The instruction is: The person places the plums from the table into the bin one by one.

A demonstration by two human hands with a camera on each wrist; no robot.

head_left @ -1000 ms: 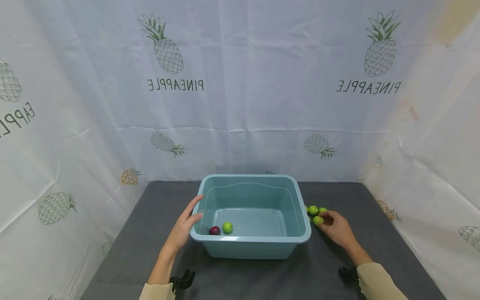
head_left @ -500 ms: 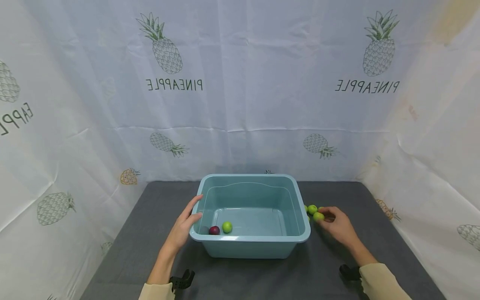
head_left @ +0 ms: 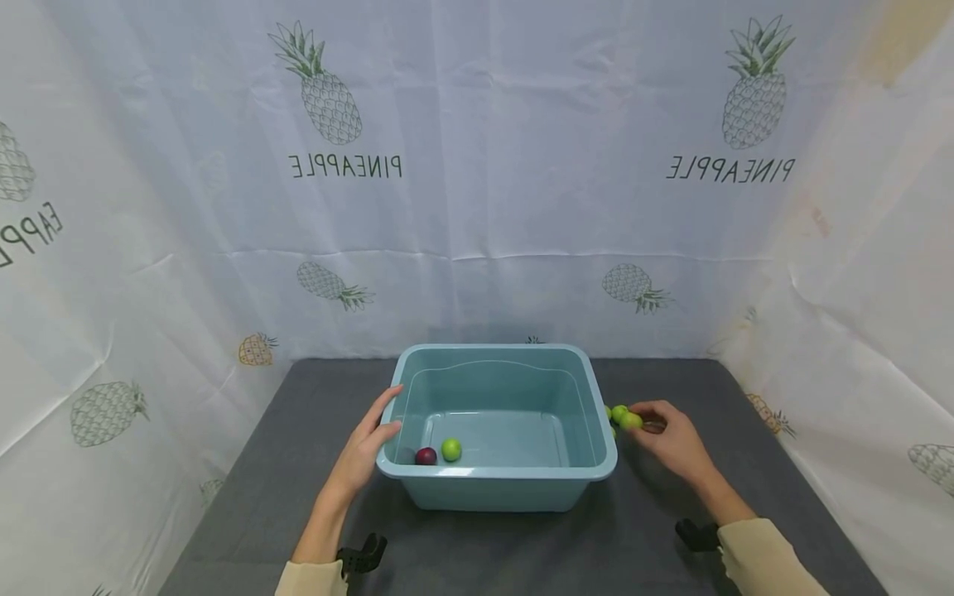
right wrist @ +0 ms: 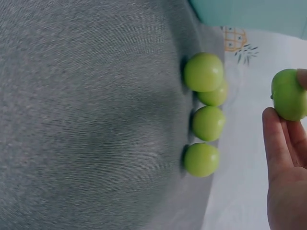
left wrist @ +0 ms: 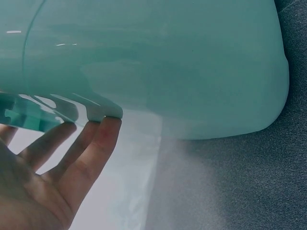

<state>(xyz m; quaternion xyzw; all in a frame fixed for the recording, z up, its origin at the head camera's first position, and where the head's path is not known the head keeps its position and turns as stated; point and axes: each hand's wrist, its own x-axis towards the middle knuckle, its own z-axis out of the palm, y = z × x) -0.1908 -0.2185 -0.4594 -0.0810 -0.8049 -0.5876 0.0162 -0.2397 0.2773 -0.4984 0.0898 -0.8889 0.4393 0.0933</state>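
Observation:
In the head view a blue-green plastic tub [head_left: 492, 494] stands on the dark table. My left hand [head_left: 365, 443] holds its left rim, thumb over the top; in the left wrist view the fingertips [left wrist: 111, 125] meet the rim's outer side. To the right of the tub, my right hand [head_left: 674, 434] pinches a small round green fruit [right wrist: 289, 96] between thumb and fingers. Several similar green fruits [right wrist: 207, 123] lie on the table beside the tub, partly hidden by its rim in the head view. Inside the tub sit a dark red fruit [head_left: 426, 456] and one green fruit [head_left: 450, 449].
The dark grey cloth [head_left: 298, 463] covers the table up to its back and side edges. White curtains [head_left: 492, 207] printed with pineapples hang behind and at both sides. Black straps with cameras [head_left: 363, 556] sit on the wrists.
My right hand has moved slightly up and away with the green fruit, which now overlaps the other fruits differently. The left hand, the tub and the fruits inside it have stayed put.

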